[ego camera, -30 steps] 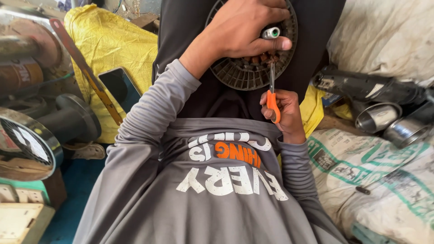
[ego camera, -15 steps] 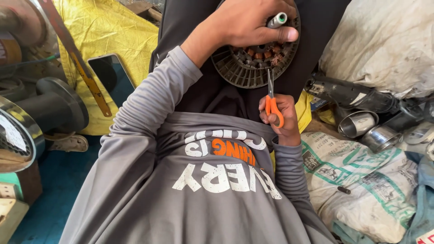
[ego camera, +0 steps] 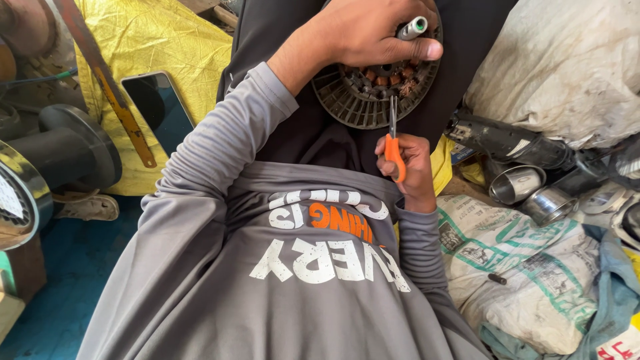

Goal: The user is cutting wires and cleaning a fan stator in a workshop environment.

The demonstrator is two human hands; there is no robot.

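1. Left hand (ego camera: 373, 30) lies on top of the round stator (ego camera: 373, 90), fingers curled shut around its shaft (ego camera: 412, 28); the shaft tip sticks out between the fingers.
2. Stator sits on the lap, on black trousers, at top centre. Its upper part is hidden under the hand; the ribbed lower rim and copper windings are in view.
3. Right hand (ego camera: 410, 170) is closed on the orange handles of the scissors (ego camera: 393, 137), just below the stator.
4. Scissor blades point up and look closed together; the tips reach in at the stator's lower rim, by the windings.
5. The two hands are near each other, with only the stator between them.
6. Room: tight. The grey-sleeved left arm crosses the lap from the left; sacks crowd the right side.
7. Left edge: yellow cloth (ego camera: 167, 60) with a phone (ego camera: 160, 107) lying on it, a rusty bar (ego camera: 110, 93) beside the phone, and a black pipe flange (ego camera: 73, 147) further left.
8. Right: a dark power tool (ego camera: 507, 141) and two shiny metal cups (ego camera: 533, 190) below it, near the right hand but apart from it.
9. Printed sack (ego camera: 527, 267) is at lower right, a pale sack (ego camera: 567, 73) at upper right.
10. Counts: one stator, one pair of scissors, one phone, two cups, two sacks.
11. Blue floor (ego camera: 60, 280) shows at bottom left.
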